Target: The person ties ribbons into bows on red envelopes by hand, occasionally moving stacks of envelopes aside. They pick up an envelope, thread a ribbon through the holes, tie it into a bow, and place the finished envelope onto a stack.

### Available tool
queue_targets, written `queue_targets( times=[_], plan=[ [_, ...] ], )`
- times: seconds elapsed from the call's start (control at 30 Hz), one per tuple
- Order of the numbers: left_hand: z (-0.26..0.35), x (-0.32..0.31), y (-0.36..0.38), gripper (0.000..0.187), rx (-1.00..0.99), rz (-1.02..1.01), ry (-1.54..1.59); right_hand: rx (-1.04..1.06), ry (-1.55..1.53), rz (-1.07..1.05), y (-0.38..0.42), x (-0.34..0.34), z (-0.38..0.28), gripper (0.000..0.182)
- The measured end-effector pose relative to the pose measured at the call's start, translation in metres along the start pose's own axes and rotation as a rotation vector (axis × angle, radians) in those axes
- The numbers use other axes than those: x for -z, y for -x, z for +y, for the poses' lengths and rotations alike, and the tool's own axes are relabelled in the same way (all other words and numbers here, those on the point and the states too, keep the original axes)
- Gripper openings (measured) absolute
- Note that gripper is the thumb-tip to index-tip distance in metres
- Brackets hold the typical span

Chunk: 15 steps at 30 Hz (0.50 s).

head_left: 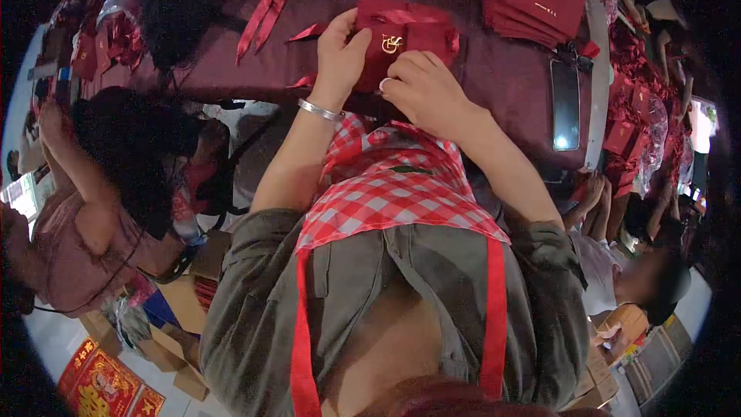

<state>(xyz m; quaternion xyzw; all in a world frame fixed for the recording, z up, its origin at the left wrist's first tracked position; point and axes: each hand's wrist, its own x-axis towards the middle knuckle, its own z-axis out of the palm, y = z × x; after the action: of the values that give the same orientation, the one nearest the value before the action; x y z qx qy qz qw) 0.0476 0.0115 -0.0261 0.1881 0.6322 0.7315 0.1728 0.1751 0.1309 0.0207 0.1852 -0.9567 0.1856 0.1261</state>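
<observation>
A dark red pouch (417, 36) with a gold monogram lies at the table's near edge, with a shiny red ribbon (397, 15) across its upper part. My left hand (342, 58), with a silver bangle at the wrist, grips the pouch's left side, thumb on top. The fingers of my right hand (426, 89) are curled together at the pouch's lower right, just beside the monogram. A pale ring shows on one finger. What lies under the right fingertips is hidden. Loose ribbon ends stick out left of the pouch.
A stack of similar red pouches (536, 0) lies at the right, above a dark phone (566, 104). Red ribbons (268, 0) lie at the upper left of the cloth-covered table (208, 66). Other people sit on both sides, near cardboard boxes (171, 351).
</observation>
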Motion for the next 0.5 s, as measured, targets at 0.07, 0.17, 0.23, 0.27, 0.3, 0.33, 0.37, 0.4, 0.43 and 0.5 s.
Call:
queue_targets(
  times=[0.07, 0.17, 0.23, 0.27, 0.3, 0.33, 0.37, 0.4, 0.43, 0.5],
  plan=[
    [0.002, 0.001, 0.001, 0.033, 0.027, 0.005, -0.036, 0.002, -0.072, 0.105, -0.004, -0.005, 0.001, 0.014],
    [0.021, 0.009, 0.000, 0.033, 0.177, -0.019, -0.045, -0.105, -0.108, 0.120, -0.013, -0.017, 0.010, 0.013],
    [0.053, 0.013, 0.006, 0.033, 0.414, -0.035, -0.147, -0.151, -0.191, 0.185, -0.012, -0.021, 0.017, 0.016],
    [0.053, 0.019, 0.009, 0.033, 0.419, -0.028, -0.151, -0.214, -0.254, 0.266, -0.011, -0.028, 0.020, 0.018],
    [0.053, 0.025, 0.012, 0.034, 0.365, -0.092, -0.170, -0.276, -0.317, 0.345, -0.012, -0.032, 0.020, 0.019],
    [0.053, 0.030, 0.016, 0.036, 0.311, -0.155, -0.189, -0.296, -0.279, 0.336, -0.012, -0.033, 0.020, 0.021],
    [0.051, 0.035, 0.020, 0.036, 0.317, -0.147, -0.193, -0.294, -0.288, 0.332, -0.012, -0.035, 0.021, 0.021],
    [0.049, 0.039, 0.025, 0.037, 0.251, -0.202, -0.243, -0.306, -0.303, 0.346, -0.012, -0.036, 0.022, 0.020],
    [0.048, 0.041, 0.028, 0.038, 0.184, -0.259, -0.294, -0.319, -0.317, 0.361, -0.012, -0.037, 0.022, 0.020],
    [0.046, 0.043, 0.042, 0.040, 0.236, -0.211, -0.288, -0.322, -0.330, 0.397, -0.012, -0.037, 0.020, 0.018]
  ],
)
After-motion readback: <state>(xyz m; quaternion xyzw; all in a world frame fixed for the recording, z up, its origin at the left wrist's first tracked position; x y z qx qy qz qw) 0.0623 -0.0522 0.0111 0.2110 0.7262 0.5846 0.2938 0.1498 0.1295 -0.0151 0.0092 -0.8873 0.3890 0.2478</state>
